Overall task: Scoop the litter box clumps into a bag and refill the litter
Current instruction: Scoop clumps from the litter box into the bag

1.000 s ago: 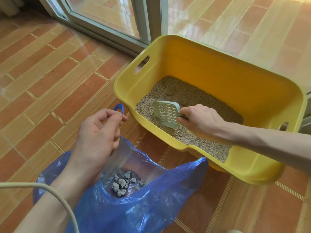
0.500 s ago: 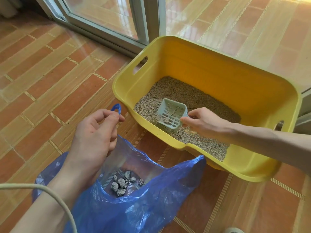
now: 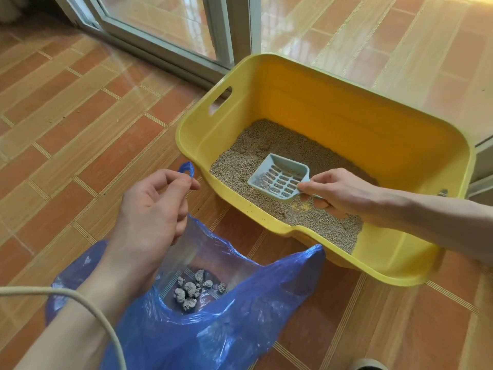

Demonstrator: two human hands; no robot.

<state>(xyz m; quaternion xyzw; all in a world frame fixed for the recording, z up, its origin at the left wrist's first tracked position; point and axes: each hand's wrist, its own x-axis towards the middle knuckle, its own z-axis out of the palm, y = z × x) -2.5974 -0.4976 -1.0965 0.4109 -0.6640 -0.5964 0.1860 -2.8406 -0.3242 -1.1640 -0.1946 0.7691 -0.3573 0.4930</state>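
Head view is cutting off the lower part of the blue plastic bag (image 3: 213, 324) at the bottom edge, and the left forearm is covering its left side. The right hand (image 3: 338, 192) is hiding the handle of the pale blue slotted scoop (image 3: 280, 177), so the handle's shape cannot be made out; the grip there is curling closed around it. A pale cord (image 3: 80, 297) is crossing over the left forearm. At the bottom edge, right of the bag, a grey rounded thing is showing, too cropped to identify.

Beyond the yellow litter box (image 3: 400, 145), a sliding door frame (image 3: 165, 46) is standing on the tiled floor (image 3: 80, 129). The bag is lying just in front of the box, its near wall touching the box's front rim. The left hand (image 3: 149, 209) is pinching the bag's handle loop (image 3: 186, 169), holding the mouth open; grey clumps (image 3: 192, 289) are lying inside.

The scoop is resting in the tan litter (image 3: 253, 153) in the box's front half, its long axis running from the hand toward the box's left end, open mouth facing left and pan tilting upward.
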